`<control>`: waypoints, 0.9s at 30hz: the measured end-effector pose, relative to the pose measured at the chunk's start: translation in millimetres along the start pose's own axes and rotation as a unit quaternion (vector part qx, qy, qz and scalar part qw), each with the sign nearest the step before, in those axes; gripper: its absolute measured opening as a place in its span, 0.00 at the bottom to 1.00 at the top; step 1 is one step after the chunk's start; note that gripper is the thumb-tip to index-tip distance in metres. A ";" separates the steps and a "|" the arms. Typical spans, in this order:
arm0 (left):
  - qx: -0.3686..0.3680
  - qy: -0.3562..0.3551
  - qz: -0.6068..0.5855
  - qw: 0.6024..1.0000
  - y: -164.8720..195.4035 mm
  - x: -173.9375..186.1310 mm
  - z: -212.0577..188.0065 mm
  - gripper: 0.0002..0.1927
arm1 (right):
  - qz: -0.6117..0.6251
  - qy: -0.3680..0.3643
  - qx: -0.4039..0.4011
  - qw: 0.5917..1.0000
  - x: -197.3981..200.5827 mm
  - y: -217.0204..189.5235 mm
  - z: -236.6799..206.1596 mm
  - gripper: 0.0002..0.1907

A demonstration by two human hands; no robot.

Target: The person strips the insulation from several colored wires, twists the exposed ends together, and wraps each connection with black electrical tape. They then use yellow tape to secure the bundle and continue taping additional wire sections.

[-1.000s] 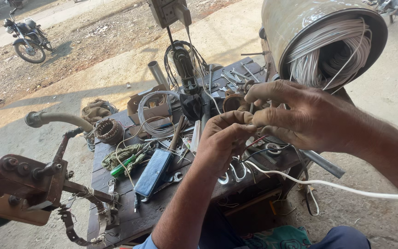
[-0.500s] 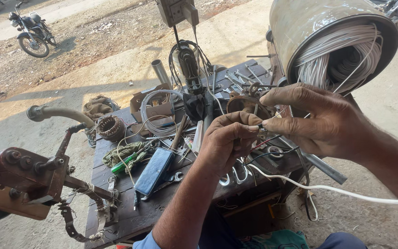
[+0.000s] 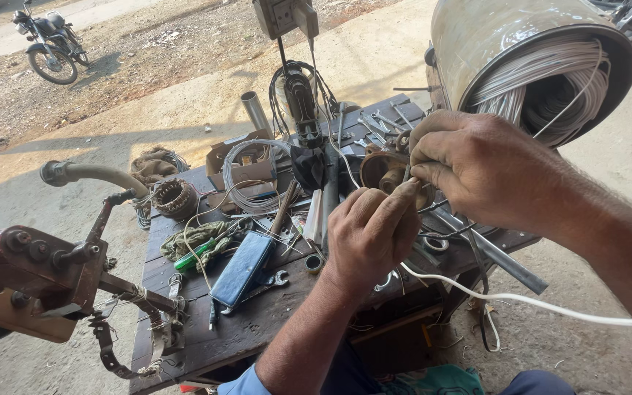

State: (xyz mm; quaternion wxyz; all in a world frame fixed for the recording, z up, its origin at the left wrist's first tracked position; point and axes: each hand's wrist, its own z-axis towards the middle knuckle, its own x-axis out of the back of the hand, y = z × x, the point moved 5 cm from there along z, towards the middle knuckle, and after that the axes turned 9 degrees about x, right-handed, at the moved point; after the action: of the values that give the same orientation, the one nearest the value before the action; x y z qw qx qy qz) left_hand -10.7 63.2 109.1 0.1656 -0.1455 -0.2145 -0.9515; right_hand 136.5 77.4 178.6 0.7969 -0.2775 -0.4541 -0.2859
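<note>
My left hand is closed in a fist over the dark wooden workbench, its thumb raised toward a small part pinched at the fingertips. My right hand curls just above it, fingers closed on the same small piece, next to a rusty brown round motor part. A white insulated wire runs from under my hands to the right edge. What exactly the fingers pinch is hidden between them.
A metal drum holding coils of white wire stands at the back right. The bench carries a blue flat case, green screwdriver, spanners, wire coil and a stator winding. A rusty hand-cranked machine sits left. A motorcycle is parked far left.
Both hands have stayed together over the bench; the right hand's fingers have curled down tighter onto the piece, and the left thumb has lifted toward it.
</note>
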 end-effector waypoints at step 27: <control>-0.024 0.068 0.026 0.997 1.6 -1.3 4.8 0.12 | -0.045 -0.016 -0.039 0.998 2.8 5.2 10.7 0.08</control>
State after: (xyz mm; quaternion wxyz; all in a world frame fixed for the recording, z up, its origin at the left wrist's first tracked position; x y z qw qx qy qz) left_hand -8.0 64.4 113.4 0.2012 -0.0897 -0.1761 -0.9594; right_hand 135.4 87.9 184.8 0.7644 -0.2923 -0.4675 -0.3342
